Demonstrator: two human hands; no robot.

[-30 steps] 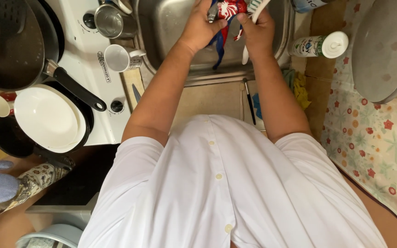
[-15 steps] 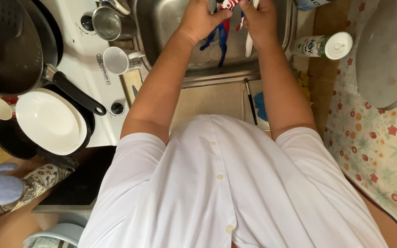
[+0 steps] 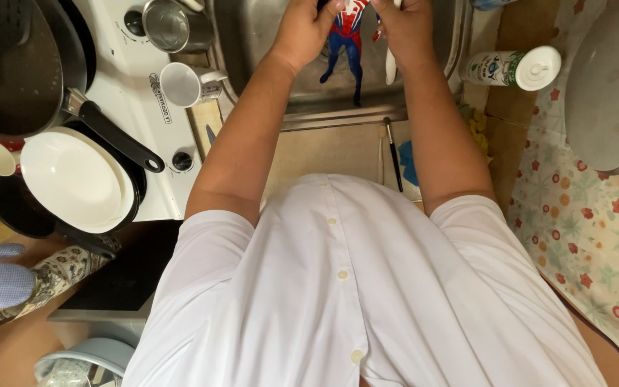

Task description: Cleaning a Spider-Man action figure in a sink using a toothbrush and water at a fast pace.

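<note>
Over the steel sink [image 3: 438, 86], at the top edge of the head view, my left hand [image 3: 308, 30] grips a red and blue action figure [image 3: 345, 43] by its upper body. The figure's blue legs hang down into the basin. My right hand [image 3: 404, 27] is closed next to the figure and holds a thin white brush [image 3: 391, 66] whose handle points down. The fingertips of both hands are cut off by the frame's top.
Left of the sink a white stove [image 3: 134, 86] carries a steel pot [image 3: 168, 25], a white mug [image 3: 184, 84], a black pan with a white plate [image 3: 73, 179] and a large dark pan [image 3: 16, 72]. A white pump bottle [image 3: 514, 68] lies right of the sink, beside a floral cloth [image 3: 596, 236] and a grey lid [image 3: 610, 86].
Both hands have shifted up toward the frame's top with the figure; its legs now hang straight down in the sink. The view has tilted slightly.
</note>
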